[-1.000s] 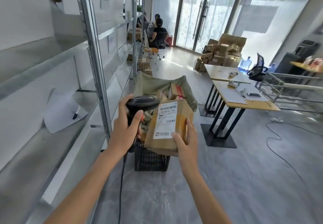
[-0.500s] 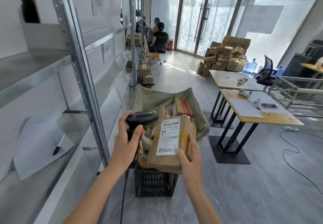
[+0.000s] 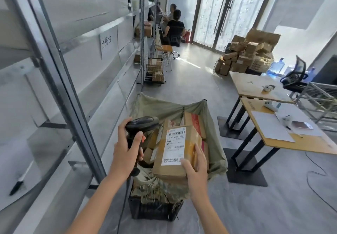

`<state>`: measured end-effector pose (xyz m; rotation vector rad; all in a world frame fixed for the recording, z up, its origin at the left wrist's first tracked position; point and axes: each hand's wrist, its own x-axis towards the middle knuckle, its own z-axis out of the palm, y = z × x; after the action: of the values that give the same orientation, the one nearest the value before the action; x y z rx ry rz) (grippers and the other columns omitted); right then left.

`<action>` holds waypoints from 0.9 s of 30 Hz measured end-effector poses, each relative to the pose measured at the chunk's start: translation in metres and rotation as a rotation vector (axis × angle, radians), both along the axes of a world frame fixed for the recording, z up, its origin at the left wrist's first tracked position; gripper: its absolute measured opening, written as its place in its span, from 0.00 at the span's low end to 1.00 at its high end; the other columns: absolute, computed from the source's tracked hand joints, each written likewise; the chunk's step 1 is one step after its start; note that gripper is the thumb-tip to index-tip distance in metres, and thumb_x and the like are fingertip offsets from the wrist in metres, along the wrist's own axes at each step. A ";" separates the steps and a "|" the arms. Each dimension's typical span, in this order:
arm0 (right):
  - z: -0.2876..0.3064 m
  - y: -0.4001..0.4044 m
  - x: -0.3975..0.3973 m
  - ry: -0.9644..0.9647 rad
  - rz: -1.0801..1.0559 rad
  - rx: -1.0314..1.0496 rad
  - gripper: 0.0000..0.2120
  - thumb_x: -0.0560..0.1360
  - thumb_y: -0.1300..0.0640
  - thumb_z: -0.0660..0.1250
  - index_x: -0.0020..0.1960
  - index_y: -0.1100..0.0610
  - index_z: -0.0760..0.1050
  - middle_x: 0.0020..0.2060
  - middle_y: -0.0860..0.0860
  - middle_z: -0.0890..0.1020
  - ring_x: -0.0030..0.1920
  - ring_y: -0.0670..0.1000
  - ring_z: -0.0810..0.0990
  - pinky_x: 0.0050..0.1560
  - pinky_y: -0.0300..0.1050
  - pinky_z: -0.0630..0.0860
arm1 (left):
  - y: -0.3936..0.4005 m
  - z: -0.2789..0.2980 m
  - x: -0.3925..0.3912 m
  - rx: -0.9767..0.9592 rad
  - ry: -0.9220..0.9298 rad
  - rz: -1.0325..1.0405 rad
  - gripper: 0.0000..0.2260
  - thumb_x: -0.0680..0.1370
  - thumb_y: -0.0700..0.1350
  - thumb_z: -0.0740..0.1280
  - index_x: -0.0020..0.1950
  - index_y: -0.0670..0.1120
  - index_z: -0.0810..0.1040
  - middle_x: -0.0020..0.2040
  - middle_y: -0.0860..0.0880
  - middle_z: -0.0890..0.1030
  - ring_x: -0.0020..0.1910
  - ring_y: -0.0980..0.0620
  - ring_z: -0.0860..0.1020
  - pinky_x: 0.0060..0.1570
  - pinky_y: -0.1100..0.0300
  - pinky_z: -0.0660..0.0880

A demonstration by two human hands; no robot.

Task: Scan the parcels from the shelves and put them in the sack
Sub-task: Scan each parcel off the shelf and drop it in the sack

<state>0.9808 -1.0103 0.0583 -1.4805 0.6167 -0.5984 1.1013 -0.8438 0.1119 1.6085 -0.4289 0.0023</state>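
1. The handle of a black barcode scanner (image 3: pixel 141 124) is gripped by the curled fingers of the left hand (image 3: pixel 125 153), just left of the parcel.
2. A brown cardboard parcel (image 3: pixel 177 151) is clasped at its near corner by the right hand (image 3: pixel 196 166), thumb on the label.
3. A white shipping label (image 3: pixel 174 146) with barcodes is seen on the parcel; "N705" can be read, the first characters less surely.
4. The parcel is held above the open green sack (image 3: pixel 164 109), in which other boxes lie.
5. A wall sign (image 3: pixel 108 41), up and left of the parcel, reads "分拣台".
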 end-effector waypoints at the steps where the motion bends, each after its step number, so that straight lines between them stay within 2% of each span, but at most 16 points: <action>1: -0.005 -0.005 0.007 0.022 0.008 -0.002 0.32 0.70 0.48 0.73 0.68 0.28 0.65 0.74 0.39 0.65 0.74 0.44 0.64 0.71 0.53 0.71 | -0.004 -0.005 0.009 -0.009 0.008 0.009 0.22 0.79 0.55 0.63 0.72 0.58 0.63 0.43 0.46 0.81 0.28 0.45 0.77 0.29 0.47 0.78; 6: -0.034 -0.024 0.043 0.121 -0.027 0.016 0.33 0.67 0.44 0.73 0.68 0.27 0.65 0.74 0.39 0.66 0.74 0.44 0.65 0.73 0.56 0.68 | -0.023 -0.025 0.062 -0.023 0.068 0.031 0.16 0.80 0.54 0.63 0.66 0.65 0.65 0.45 0.44 0.81 0.29 0.42 0.76 0.32 0.45 0.79; 9: -0.046 -0.029 0.070 0.159 -0.021 0.030 0.33 0.68 0.45 0.73 0.68 0.28 0.65 0.74 0.39 0.66 0.74 0.44 0.64 0.74 0.57 0.67 | -0.033 -0.040 0.102 0.001 0.077 0.031 0.16 0.83 0.52 0.62 0.69 0.61 0.64 0.43 0.46 0.81 0.29 0.41 0.76 0.31 0.46 0.78; 12: -0.051 -0.035 0.108 0.191 0.007 0.038 0.31 0.74 0.49 0.74 0.69 0.28 0.64 0.75 0.40 0.65 0.74 0.43 0.63 0.74 0.56 0.66 | -0.045 -0.049 0.143 -0.010 0.117 0.042 0.17 0.82 0.52 0.62 0.70 0.60 0.63 0.43 0.47 0.81 0.28 0.41 0.76 0.30 0.49 0.77; 15: -0.056 -0.041 0.161 0.195 0.037 0.034 0.32 0.71 0.45 0.73 0.70 0.28 0.64 0.75 0.38 0.64 0.75 0.41 0.62 0.76 0.54 0.64 | -0.056 -0.054 0.181 -0.028 0.148 0.043 0.16 0.84 0.48 0.62 0.70 0.58 0.63 0.43 0.46 0.81 0.27 0.41 0.74 0.29 0.51 0.75; 18: -0.072 -0.044 0.220 0.273 0.070 -0.001 0.35 0.74 0.46 0.72 0.76 0.35 0.62 0.77 0.38 0.60 0.75 0.42 0.60 0.77 0.56 0.60 | -0.065 -0.059 0.210 -0.035 0.196 0.048 0.16 0.84 0.46 0.62 0.69 0.60 0.64 0.44 0.45 0.81 0.27 0.41 0.74 0.26 0.53 0.75; 21: -0.096 -0.045 0.279 0.414 0.076 -0.049 0.38 0.71 0.38 0.69 0.78 0.36 0.57 0.79 0.40 0.55 0.77 0.50 0.58 0.77 0.60 0.58 | -0.066 -0.070 0.230 -0.056 0.270 0.065 0.15 0.84 0.48 0.62 0.68 0.61 0.64 0.44 0.44 0.80 0.27 0.41 0.74 0.26 0.53 0.75; 23: -0.115 -0.046 0.313 0.548 0.075 -0.105 0.37 0.75 0.40 0.68 0.79 0.37 0.55 0.81 0.43 0.53 0.78 0.59 0.55 0.76 0.61 0.56 | -0.066 -0.079 0.239 -0.072 0.322 0.076 0.16 0.83 0.50 0.63 0.68 0.60 0.64 0.44 0.44 0.80 0.27 0.41 0.74 0.27 0.52 0.74; 27: -0.154 -0.047 0.358 0.784 0.220 -0.373 0.37 0.79 0.37 0.60 0.81 0.41 0.45 0.82 0.47 0.44 0.78 0.66 0.49 0.76 0.64 0.50 | -0.064 -0.097 0.253 -0.092 0.402 0.113 0.17 0.83 0.50 0.63 0.69 0.56 0.63 0.43 0.45 0.80 0.26 0.41 0.73 0.27 0.52 0.73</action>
<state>1.3384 -1.0570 -0.0960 -2.1166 0.9544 0.0767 1.3544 -0.9076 0.0147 1.4948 -0.0267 -0.2095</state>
